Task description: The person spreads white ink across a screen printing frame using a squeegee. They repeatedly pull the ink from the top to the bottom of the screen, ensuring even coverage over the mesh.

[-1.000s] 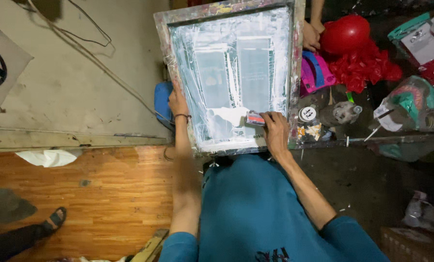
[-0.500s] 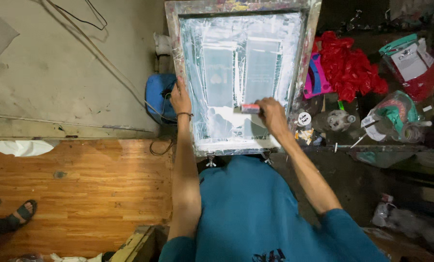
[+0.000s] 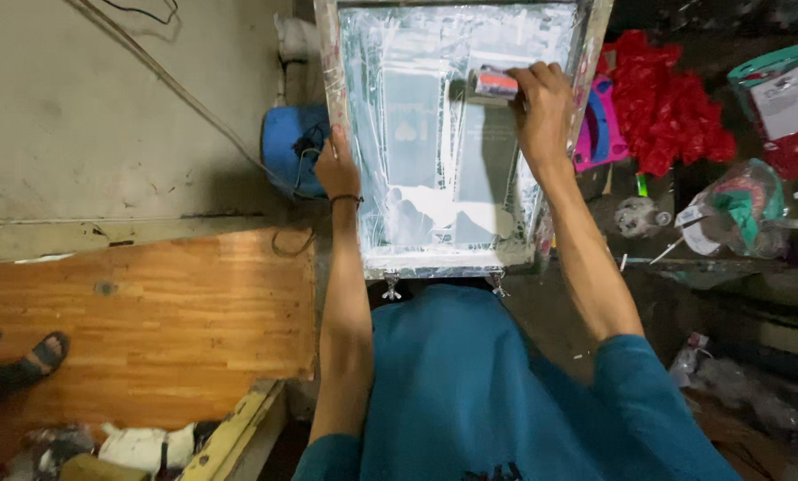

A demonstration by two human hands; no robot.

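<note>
Teal fabric (image 3: 470, 374) lies nearest, under the printing frame (image 3: 457, 134) whose near edge carries white ink. Left hand (image 3: 336, 169) grips the frame's left rail, while farther up the right hand (image 3: 541, 102) clasps a squeegee (image 3: 492, 83) on the mesh. Red cloth (image 3: 662, 111) lies beyond, to the right.

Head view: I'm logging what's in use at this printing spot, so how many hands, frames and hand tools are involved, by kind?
Hands: 2, left hand and right hand
Screen frame: 1
Squeegee: 1
Total: 4
</note>
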